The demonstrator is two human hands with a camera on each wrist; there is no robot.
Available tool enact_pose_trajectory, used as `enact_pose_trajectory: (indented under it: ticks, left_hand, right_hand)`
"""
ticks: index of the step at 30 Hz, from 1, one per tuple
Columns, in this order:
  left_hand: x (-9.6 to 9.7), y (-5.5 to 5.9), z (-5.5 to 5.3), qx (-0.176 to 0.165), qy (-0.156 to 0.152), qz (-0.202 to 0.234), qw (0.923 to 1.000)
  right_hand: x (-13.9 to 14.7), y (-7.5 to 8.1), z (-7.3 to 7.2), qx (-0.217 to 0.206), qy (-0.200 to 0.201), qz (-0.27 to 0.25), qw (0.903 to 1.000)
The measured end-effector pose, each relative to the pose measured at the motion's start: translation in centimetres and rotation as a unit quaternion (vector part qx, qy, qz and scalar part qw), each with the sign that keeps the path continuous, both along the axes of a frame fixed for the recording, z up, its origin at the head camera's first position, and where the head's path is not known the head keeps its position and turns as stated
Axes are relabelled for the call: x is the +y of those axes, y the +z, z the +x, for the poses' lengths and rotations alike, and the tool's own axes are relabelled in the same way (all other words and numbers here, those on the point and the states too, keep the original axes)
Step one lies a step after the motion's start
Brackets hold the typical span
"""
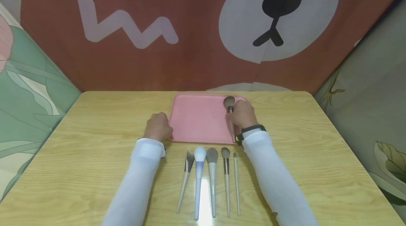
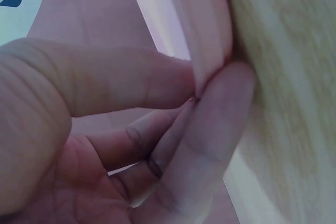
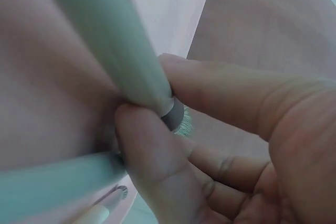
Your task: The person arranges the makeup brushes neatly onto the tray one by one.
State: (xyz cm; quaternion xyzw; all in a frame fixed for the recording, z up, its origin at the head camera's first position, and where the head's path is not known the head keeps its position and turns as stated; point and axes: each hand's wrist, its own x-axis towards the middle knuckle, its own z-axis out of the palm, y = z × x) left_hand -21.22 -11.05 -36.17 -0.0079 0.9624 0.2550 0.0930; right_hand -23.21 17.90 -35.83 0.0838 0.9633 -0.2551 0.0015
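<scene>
My right hand [image 1: 243, 114] pinches a makeup brush [image 1: 231, 123] between thumb and forefinger, over the right side of a pink tray [image 1: 200, 120]. The brush has a fluffy grey-brown head pointing away from me. In the right wrist view, the fingertips grip its pale green handle [image 3: 118, 40] just by the dark ferrule. At the tray's near left corner, my left hand [image 1: 158, 126] pinches the rim [image 2: 212, 35], thumb inside and forefinger outside.
Several makeup brushes lie in a row in front of the tray: an angled one [image 1: 185, 180], a blue-handled one [image 1: 198, 183], a large grey one [image 1: 212, 180], a smaller one [image 1: 226, 183] and a thin one [image 1: 237, 187]. A printed cloth [image 1: 190, 67] hangs behind the wooden table [image 1: 95, 169].
</scene>
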Motion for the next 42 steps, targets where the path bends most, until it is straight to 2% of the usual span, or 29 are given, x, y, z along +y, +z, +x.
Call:
enact_pose_trajectory:
  ticks: [11,19,24,33,42]
  left_hand:
    - [0.0,0.0,0.0,-0.017,0.010,0.007,0.9998]
    - [0.1,0.1,0.0,-0.013,0.008,0.008,0.9999]
    - [0.2,0.2,0.0,-0.022,0.011,0.015,0.9996]
    - [0.2,0.5,0.1,-0.015,0.004,0.009,0.9998]
    - [0.2,0.4,0.2,-0.011,0.003,0.005,0.9999]
  right_hand:
    - [-0.3,0.1,0.2,-0.006,0.006,0.006,0.9999]
    - [-0.1,0.0,0.2,0.002,0.009,0.019,0.9998]
    - [0.0,0.3,0.3,0.000,0.009,0.026,0.9996]
    - [0.2,1.0,0.4,-0.015,-0.002,0.021,0.9997]
    - [0.3,0.9,0.4,-0.015,0.012,0.023,0.9995]
